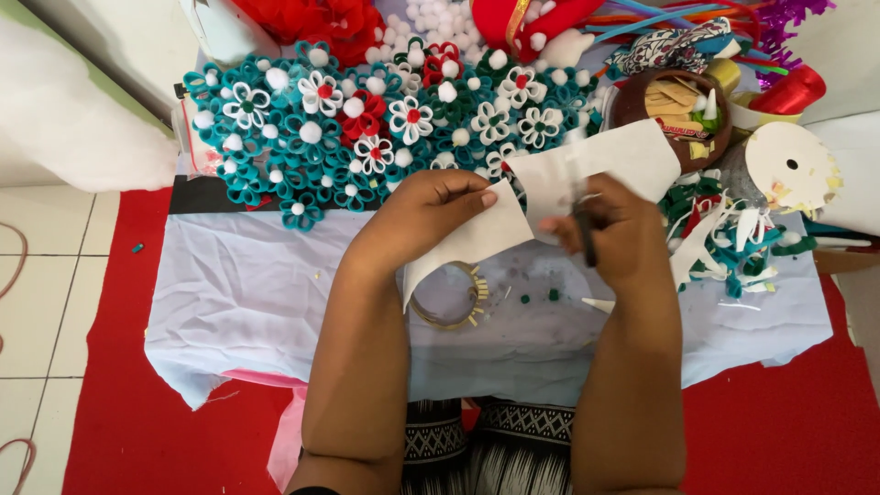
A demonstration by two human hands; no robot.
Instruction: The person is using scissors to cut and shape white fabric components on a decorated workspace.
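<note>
We see a low table [229, 302] draped in a pale lavender cloth, standing on a red mat [119, 431] that borders white floor tiles [46, 293] at the left. A white wall [101, 37] rises beyond the table's far left corner.

Over the middle of the table, both hands work on a sheet of white felt [605, 165]. The left hand [426, 215] pinches the sheet's lower flap between thumb and fingers, closed firmly on it. The right hand [614, 229] is closed around dark-handled scissors [584, 234], which meet the felt where the sheet splits into two pieces; we cannot tell how far the blades stand apart. The felt is held in the air above the cloth, not resting on it.

Below the hands, near the table's front edge, lies a ring [449, 298] with short pale teeth around its rim, and a few small green bits [541, 296] sit just beside it.

Along the far edge, a large mat of teal, white and red felt flowers [348, 119] with white pompom centres covers the far left portion. At the far right corner stands a brown bowl [674, 110] holding tan slips, near a spool of red ribbon [793, 90] and a white cardboard disc [790, 165] with a hole in it. A heap of teal, white and red felt scraps [742, 243] lies along the right edge.
</note>
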